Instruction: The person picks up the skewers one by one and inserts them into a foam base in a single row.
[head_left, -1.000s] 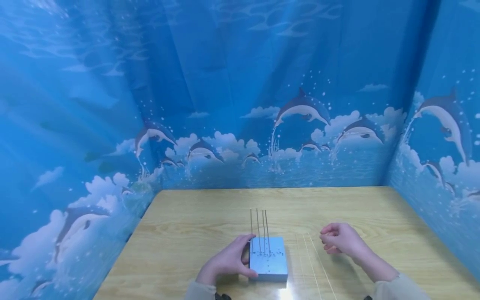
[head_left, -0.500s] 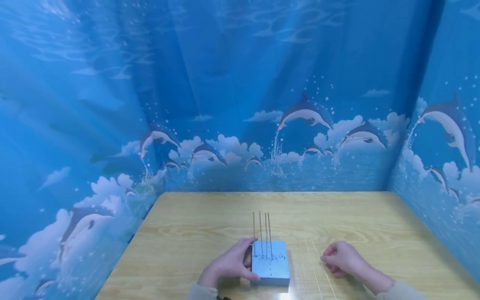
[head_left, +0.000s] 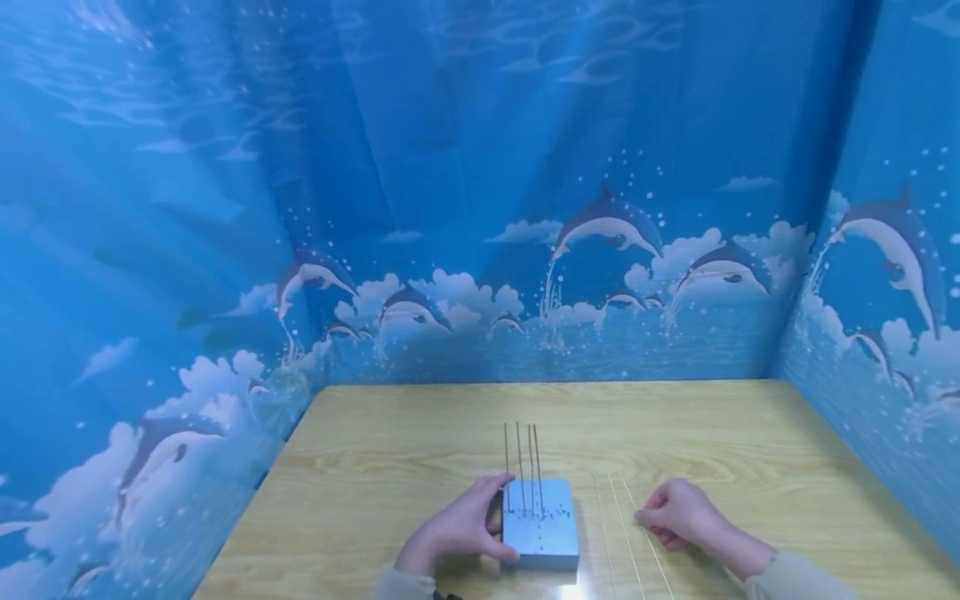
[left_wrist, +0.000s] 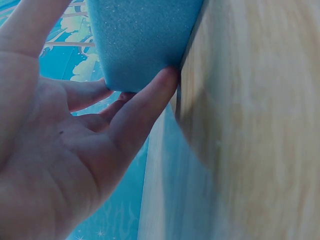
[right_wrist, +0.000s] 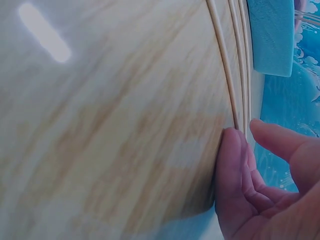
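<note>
A light blue foam block (head_left: pixel 540 540) lies on the table, its top dotted with small dark holes. Several thin sticks (head_left: pixel 519 458) stand upright in it. My left hand (head_left: pixel 461 521) grips the block's left side, thumb at the near corner and fingers at the far one; the left wrist view shows fingertips against the block (left_wrist: pixel 145 40). Right of the block, three thin pale sticks (head_left: pixel 628 533) lie roughly side by side. My right hand (head_left: pixel 682 512) pinches the rightmost stick (right_wrist: pixel 223 60) near its far end, thumb and index finger either side of it.
The wood-grain table (head_left: pixel 405 433) reaches back to a blue dolphin-print curtain (head_left: pixel 450 208), which also hangs at both sides. A bright light reflection (head_left: pixel 572 592) shows on the table in front of the block.
My right hand has come down and toward me onto the rightmost lying stick, then stayed nearly still. The left hand keeps its hold on the block.
</note>
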